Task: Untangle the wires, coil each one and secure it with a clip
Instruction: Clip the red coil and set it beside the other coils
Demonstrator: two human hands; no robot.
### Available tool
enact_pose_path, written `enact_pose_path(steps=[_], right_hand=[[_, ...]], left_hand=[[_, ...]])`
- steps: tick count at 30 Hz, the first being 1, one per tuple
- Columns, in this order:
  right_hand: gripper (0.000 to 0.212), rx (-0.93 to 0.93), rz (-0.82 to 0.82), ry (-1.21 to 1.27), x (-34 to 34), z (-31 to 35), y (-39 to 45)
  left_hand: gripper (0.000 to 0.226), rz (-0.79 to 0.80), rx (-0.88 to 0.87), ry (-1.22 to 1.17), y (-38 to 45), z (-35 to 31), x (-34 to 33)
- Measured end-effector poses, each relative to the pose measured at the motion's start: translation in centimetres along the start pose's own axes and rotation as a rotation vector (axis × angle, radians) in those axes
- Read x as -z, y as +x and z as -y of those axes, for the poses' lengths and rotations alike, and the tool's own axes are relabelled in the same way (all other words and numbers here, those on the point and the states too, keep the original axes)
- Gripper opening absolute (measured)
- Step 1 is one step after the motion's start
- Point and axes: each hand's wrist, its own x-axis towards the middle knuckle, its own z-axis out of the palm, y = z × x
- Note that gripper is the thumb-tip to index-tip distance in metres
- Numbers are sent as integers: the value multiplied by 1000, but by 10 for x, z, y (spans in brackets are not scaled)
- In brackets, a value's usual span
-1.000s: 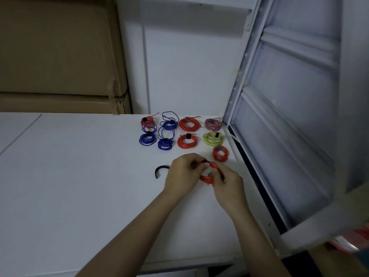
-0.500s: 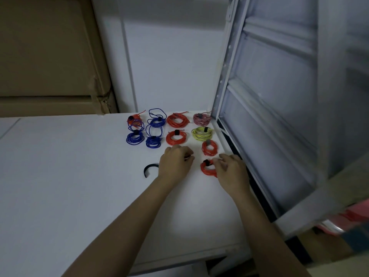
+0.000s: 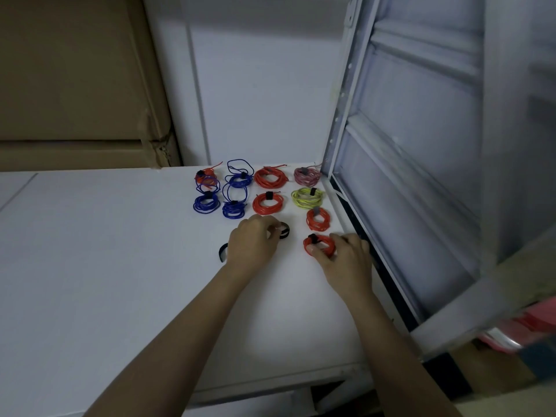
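The right hand (image 3: 343, 260) is grasping a clipped red coil (image 3: 319, 245) with curled fingers, setting it on the desk (image 3: 105, 266) at the near end of the right column, apparently to line it up with the other bundled coils. The left hand (image 3: 252, 242) is pinching a loose black clip (image 3: 284, 231), likely readying it for another wire.

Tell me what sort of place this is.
Probably a storeroom or workshop corner: a plain white worktable, large cardboard boxes stacked against the wall, and a white metal cabinet door standing open beside the clipped wire coils.
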Motion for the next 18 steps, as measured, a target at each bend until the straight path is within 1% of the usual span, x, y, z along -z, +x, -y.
enact_pose_path(steps=[3,5,7,9,11,14,18], right_hand=[[73,5,-5,-11,0,0,-3],[73,21,-48,27,1,0,-7],[61,101,-168,103,1,2,-8],[40,222,-292,190,0,8,-8],[25,351,-328,243,-3,21,-4],[22,488,-241,211,-14,59,2],[23,697,-36,195,-45,141,-4]], left_hand=[[26,-3,-10,12,-3,0,1],[26,-16,-13,20,-5,1,2],[26,-52,-14,20,-8,3,3],[26,-94,-9,11,-13,6,8],[25,-134,2,22,-19,13,18],[22,-245,33,116,-31,38,45],[25,-377,191,310,-65,106,104]])
